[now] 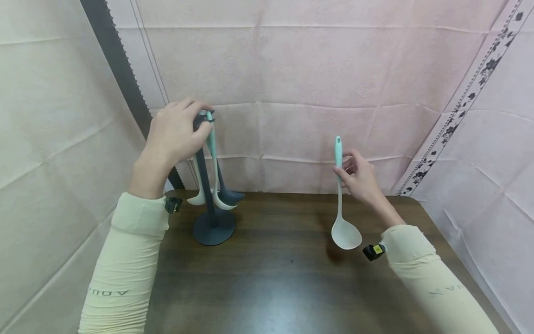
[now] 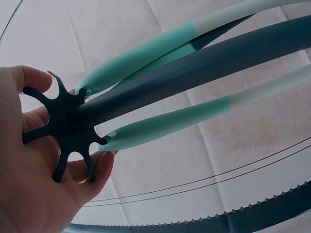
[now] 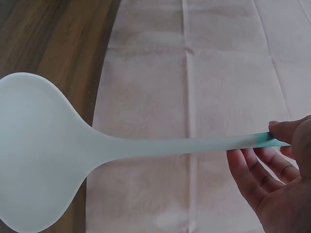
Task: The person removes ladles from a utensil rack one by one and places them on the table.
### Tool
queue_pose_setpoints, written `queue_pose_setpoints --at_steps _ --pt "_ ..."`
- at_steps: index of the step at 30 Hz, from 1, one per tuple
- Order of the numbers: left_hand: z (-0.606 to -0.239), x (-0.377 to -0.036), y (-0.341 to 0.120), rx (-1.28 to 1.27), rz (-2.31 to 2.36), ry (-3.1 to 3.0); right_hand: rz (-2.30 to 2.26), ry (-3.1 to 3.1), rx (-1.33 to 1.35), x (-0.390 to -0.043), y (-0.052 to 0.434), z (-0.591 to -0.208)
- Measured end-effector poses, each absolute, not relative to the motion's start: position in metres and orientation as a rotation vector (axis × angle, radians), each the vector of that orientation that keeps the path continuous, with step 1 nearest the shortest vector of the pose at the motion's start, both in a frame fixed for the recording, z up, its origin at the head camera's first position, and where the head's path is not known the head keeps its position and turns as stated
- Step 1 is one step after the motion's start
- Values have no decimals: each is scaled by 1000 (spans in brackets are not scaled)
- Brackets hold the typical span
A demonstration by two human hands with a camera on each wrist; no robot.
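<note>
A dark grey utensil stand (image 1: 210, 204) with a round base stands at the table's back left. Its star-shaped top (image 2: 65, 128) is gripped by my left hand (image 1: 177, 134). Several utensils with teal handles (image 2: 160, 124) hang from that top, their pale and dark bowls (image 1: 221, 198) low by the pole. My right hand (image 1: 359, 178) pinches the teal handle of a pale ladle (image 1: 345, 232), which hangs upright above the table at the right. In the right wrist view the ladle bowl (image 3: 34, 150) fills the left side and the fingers (image 3: 286, 133) hold the handle's end.
The dark wooden table (image 1: 271, 273) stretches toward me. Pink cloth walls (image 1: 313, 83) close in behind and on both sides. A dark toothed strip (image 1: 121, 69) runs down the left wall behind the stand.
</note>
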State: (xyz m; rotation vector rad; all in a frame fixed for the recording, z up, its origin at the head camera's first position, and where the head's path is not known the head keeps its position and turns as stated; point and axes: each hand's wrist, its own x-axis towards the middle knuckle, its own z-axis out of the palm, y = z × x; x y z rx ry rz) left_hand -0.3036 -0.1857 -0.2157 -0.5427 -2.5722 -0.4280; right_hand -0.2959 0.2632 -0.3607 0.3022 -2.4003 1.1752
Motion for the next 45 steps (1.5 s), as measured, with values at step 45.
queue_pose_setpoints --at_steps 45 --pt "-216 -306 -184 -523 -420 -2572 1005 -2579 162 -264 336 -388"
